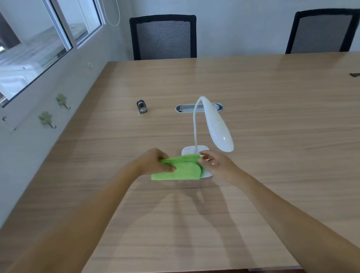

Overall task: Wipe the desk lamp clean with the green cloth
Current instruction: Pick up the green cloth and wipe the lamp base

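Note:
A white desk lamp (216, 125) stands on the wooden table (262, 173), with a thin bent neck and a long head that hangs down to the right. Its flat white base is partly hidden behind a green cloth (182, 169). The cloth is folded and held just in front of the base. My left hand (155, 161) grips the cloth's left end. My right hand (214, 162) pinches its right end, close to the foot of the lamp's neck.
A small grey metal object (141, 106) stands on the table to the far left of the lamp. An oval cable port (199, 108) is set into the tabletop behind the lamp. Two black mesh chairs (163, 37) stand at the far edge, and a wall with windows runs along the left.

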The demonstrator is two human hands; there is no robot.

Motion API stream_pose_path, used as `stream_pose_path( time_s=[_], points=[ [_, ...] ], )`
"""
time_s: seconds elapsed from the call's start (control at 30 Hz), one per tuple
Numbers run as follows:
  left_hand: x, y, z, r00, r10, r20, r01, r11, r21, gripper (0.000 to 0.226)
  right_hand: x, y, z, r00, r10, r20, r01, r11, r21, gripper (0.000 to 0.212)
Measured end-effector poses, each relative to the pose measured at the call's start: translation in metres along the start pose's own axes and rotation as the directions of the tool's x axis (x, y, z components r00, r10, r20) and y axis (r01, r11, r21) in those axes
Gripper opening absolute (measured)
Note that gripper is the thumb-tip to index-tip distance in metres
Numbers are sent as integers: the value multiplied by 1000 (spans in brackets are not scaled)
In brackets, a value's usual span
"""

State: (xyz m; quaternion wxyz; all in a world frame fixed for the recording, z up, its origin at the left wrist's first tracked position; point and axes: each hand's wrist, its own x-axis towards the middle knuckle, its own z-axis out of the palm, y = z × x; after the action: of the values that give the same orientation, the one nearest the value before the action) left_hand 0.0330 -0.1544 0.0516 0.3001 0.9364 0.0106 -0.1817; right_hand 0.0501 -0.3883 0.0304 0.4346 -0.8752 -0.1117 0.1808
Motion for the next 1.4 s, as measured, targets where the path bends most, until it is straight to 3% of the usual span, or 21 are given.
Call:
stream_pose_path(
  time_s=[0.03,0.1,0.2,0.33,0.43,0.5,0.63,0.7,0.8,0.87,1.0,1.1,1.27,1.4],
  points=[
    [-1,-7,-3,998,-29,-52,24,996,-89,20,-2,7,-3,998,-28,-60,23,995,-92,40],
    [0,-19,-5,970,-144,-195,94,965,-244,23,-5,22,-5,992,-120,-27,104,936,-335,45],
    [2,-22,7,873,-250,-418,189,965,-182,22,-5,41,6,985,-144,91,170,806,-567,54],
    [8,10,38,825,-152,-544,118,988,-97,26,0,50,24,981,-148,126,194,745,-638,57],
    [21,24,59,867,15,-499,17,998,59,42,-1,51,26,983,-137,124,185,734,-653,58],
    [27,25,71,909,57,-412,41,973,226,47,-2,51,24,983,-120,137,181,737,-651,59],
    [26,10,86,958,149,-243,-3,857,515,62,0,50,21,982,-111,153,183,748,-638,60],
    [19,0,84,940,270,-209,-78,767,637,67,0,50,22,982,-114,152,186,748,-637,60],
    [10,-15,74,944,302,-136,-86,620,780,70,0,50,22,982,-114,149,184,749,-637,60],
    [8,-22,67,965,239,-103,-83,657,750,63,1,49,22,983,-109,147,178,751,-636,60],
    [8,-19,62,952,0,-305,176,816,550,56,1,46,22,985,-93,149,167,758,-630,59],
    [16,-2,71,942,15,-335,144,884,444,58,1,45,22,985,-90,150,165,766,-622,59],
    [28,12,87,968,134,-213,-2,850,527,67,2,46,22,985,-92,145,162,776,-609,60],
    [32,5,73,978,58,-199,76,793,605,62,1,46,22,985,-98,139,163,780,-604,59]
  ],
)
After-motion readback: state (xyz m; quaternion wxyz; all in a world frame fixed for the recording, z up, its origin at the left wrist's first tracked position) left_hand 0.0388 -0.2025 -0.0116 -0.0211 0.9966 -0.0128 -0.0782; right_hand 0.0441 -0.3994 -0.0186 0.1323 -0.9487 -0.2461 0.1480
